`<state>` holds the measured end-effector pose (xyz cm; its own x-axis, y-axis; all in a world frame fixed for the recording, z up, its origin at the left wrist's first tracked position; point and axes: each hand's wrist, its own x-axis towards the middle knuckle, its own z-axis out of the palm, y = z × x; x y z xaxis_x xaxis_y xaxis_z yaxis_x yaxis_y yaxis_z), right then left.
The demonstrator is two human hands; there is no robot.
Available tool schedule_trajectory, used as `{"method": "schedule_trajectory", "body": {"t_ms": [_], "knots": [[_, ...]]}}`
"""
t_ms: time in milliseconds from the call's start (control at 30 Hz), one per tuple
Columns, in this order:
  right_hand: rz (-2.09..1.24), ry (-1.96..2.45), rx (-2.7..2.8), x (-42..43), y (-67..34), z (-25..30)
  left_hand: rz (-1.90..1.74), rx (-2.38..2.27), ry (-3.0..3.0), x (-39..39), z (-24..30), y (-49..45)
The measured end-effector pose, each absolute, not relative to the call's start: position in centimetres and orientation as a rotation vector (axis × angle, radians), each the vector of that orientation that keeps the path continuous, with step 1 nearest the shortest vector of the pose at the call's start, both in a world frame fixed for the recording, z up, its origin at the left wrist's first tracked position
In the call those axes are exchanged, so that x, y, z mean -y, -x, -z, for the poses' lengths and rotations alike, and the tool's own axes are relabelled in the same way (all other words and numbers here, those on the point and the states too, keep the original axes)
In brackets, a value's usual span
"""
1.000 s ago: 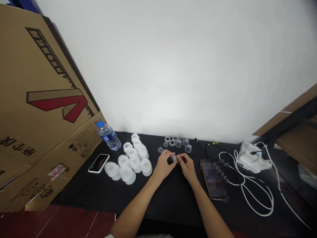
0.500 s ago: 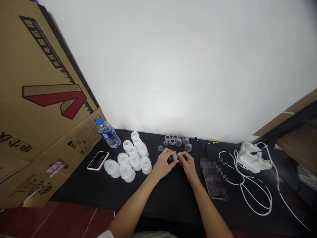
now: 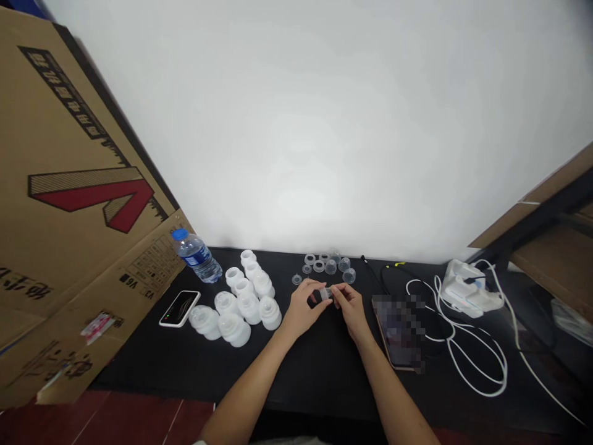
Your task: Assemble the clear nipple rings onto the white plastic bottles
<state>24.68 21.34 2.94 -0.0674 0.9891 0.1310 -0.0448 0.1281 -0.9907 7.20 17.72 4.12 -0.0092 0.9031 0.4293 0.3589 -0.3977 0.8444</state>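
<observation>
Above the black table, my left hand (image 3: 300, 309) pinches a small clear plastic ring-shaped piece (image 3: 325, 293) between thumb and fingers. From the other side, my right hand (image 3: 351, 308) closes its fingertips on the same piece; its exact shape is partly hidden. Just beyond my hands lie several clear plastic rings (image 3: 319, 266), small clear cups (image 3: 349, 275) and thin discs with a raised middle (image 3: 297, 279). To the left of my left hand stand several squat white plastic bottles (image 3: 234, 329), the nearer ones with clear parts on top.
A water bottle (image 3: 198, 256) and a white-edged phone (image 3: 180, 308) are at the left, beside a large cardboard box (image 3: 88, 247). At the right lie another phone (image 3: 398, 334), looped white cable (image 3: 482, 392) and a white power device (image 3: 470, 287). A white wall (image 3: 296, 123) rises behind.
Both hands keep hold of the clear piece, which now shows more plainly between the fingertips. The whole view has shifted slightly; the things on the table stay in place.
</observation>
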Motion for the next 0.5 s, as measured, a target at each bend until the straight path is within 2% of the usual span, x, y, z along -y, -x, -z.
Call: {"method": "schedule_trajectory", "body": {"t_ms": [500], "knots": [[-1.056, 1.04, 1.334, -20.99, -24.45, -3.0, -1.43, -1.433, -1.731, -17.99, -3.91, -7.77]]}}
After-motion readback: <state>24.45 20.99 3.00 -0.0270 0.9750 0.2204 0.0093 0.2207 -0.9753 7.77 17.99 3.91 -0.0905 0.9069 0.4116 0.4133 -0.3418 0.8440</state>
